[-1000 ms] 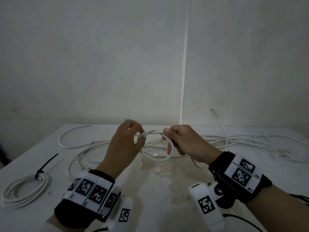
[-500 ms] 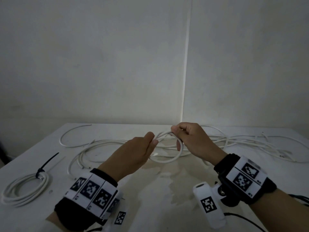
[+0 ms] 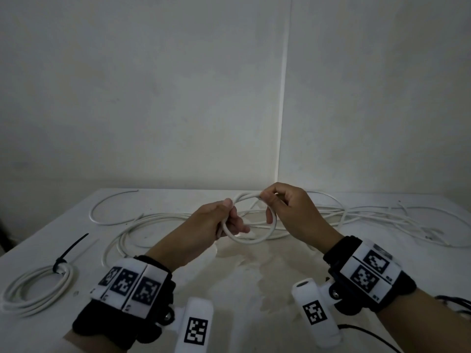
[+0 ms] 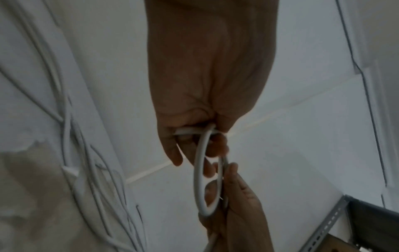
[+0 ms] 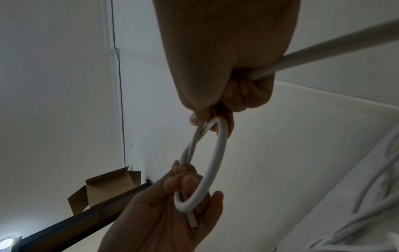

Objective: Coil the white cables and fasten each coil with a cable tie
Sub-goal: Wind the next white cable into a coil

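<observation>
White cable (image 3: pixel 254 240) is held up over the middle of the bench (image 3: pixel 254 271), wound into a small loop between the two hands. The left hand (image 3: pixel 204 225) has its grip closed round the loop's near-left side, thumb on top and fingers curled beneath; in the right wrist view the cable's cut end (image 5: pixel 192 221) sticks out across that palm. The right hand (image 3: pixel 290 210) pinches the loop's top at its far-right side between thumb and forefinger, with the other fingers curled, and a straight run of the same cable leaves that grip past the wrist (image 5: pixel 323 51). In the left wrist view the loop (image 4: pixel 199 170) hangs as a narrow oval from the left hand (image 4: pixel 207 85) down to the right hand (image 4: pixel 235 213).

Behind the hands, loose cables (image 3: pixel 382 215) sprawl across the far half of the bench, some in wide arcs to the left (image 3: pixel 114 220). At the near-left edge lies a finished coil (image 3: pixel 35 291), bound with a black cable tie (image 3: pixel 68 253) whose tail points away toward the wall. An open cardboard box (image 5: pixel 108 187) shows in the right wrist view, off the bench.
</observation>
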Demonstrator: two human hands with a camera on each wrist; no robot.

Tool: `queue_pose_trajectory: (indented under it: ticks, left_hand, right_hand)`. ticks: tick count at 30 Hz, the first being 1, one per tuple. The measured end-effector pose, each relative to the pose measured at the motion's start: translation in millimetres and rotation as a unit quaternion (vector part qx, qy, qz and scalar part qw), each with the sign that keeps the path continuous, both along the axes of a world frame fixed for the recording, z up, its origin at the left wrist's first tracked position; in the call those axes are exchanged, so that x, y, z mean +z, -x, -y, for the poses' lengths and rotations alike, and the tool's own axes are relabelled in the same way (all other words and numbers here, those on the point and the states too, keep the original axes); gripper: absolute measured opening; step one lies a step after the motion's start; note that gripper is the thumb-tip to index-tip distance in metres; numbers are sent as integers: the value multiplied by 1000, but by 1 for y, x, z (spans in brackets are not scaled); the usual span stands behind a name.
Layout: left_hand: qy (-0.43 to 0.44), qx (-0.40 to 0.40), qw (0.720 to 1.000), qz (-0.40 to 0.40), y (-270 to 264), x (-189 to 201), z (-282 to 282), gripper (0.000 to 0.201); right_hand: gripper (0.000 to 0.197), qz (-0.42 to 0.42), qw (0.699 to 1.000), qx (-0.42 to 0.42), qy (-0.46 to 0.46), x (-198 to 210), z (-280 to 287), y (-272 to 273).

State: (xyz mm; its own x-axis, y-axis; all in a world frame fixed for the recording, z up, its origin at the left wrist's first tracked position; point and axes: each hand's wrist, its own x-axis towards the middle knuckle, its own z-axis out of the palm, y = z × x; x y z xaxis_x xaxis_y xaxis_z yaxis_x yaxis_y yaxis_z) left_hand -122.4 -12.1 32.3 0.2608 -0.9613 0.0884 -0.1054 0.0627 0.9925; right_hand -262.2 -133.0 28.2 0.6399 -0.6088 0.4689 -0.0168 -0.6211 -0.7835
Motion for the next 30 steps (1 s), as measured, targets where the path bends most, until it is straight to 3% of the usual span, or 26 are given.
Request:
queue_pose_trajectory:
  ticks: [3, 9, 12, 16, 22, 26, 30]
  left_hand:
    - [10, 39, 998, -40, 10, 0, 6, 36]
    - [30, 98, 994, -26, 16, -1, 12, 35]
    - [47, 144, 985, -85, 3, 3, 13, 38]
    - [83, 204, 964, -152, -26, 15, 1, 39]
    - [96, 222, 961, -133, -40, 15, -10, 39]
    - [102, 225, 960, -130, -41, 15, -11, 40]
    - [95, 238, 961, -109, -42, 14, -9, 40]
  right_hand:
    - [21, 11, 1000, 3, -16, 1, 1, -1]
    - [23, 3, 999, 13, -35, -2, 4, -3]
    - [11, -8, 1000, 4, -2, -6, 14, 1]
    - [20, -17, 999, -33, 30, -18, 37, 18]
    - [4, 1, 986, -102, 133, -13, 59, 15]
    - [16, -54, 977, -111, 175, -20, 62, 1]
    - [28, -155, 929, -75, 329, -34, 52, -19]
